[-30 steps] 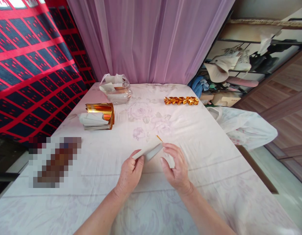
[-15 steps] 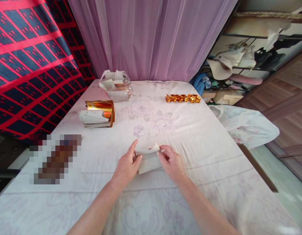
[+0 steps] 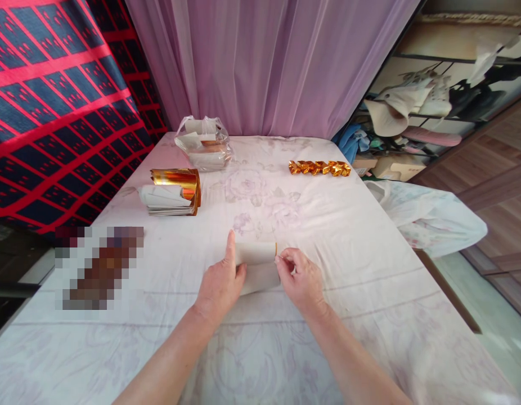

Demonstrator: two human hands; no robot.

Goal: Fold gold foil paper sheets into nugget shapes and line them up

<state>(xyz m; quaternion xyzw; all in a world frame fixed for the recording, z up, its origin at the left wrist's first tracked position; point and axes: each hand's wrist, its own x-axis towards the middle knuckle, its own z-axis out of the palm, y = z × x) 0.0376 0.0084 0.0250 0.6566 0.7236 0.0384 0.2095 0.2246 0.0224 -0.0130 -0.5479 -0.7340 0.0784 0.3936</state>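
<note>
A pale sheet of paper (image 3: 257, 263) with a gold edge lies folded over on the white floral cloth (image 3: 349, 236) in the middle of the table. My left hand (image 3: 220, 281) presses its left end, thumb and forefinger along the fold. My right hand (image 3: 300, 275) pinches the paper's right edge near the gold strip. Both hands hold the same sheet, low on the cloth.
A stack of gold-backed paper sheets (image 3: 171, 194) lies at the left. Behind it stands a clear plastic bag (image 3: 203, 147) of paper. A row of folded gold pieces (image 3: 319, 167) lies at the far right. A white bag (image 3: 429, 216) hangs off the table's right edge. A blurred patch (image 3: 98, 267) covers something on the left.
The sheet was held up at an angle between both hands; it has come down onto the cloth and been folded over toward the far side, with the hands pressing it there.
</note>
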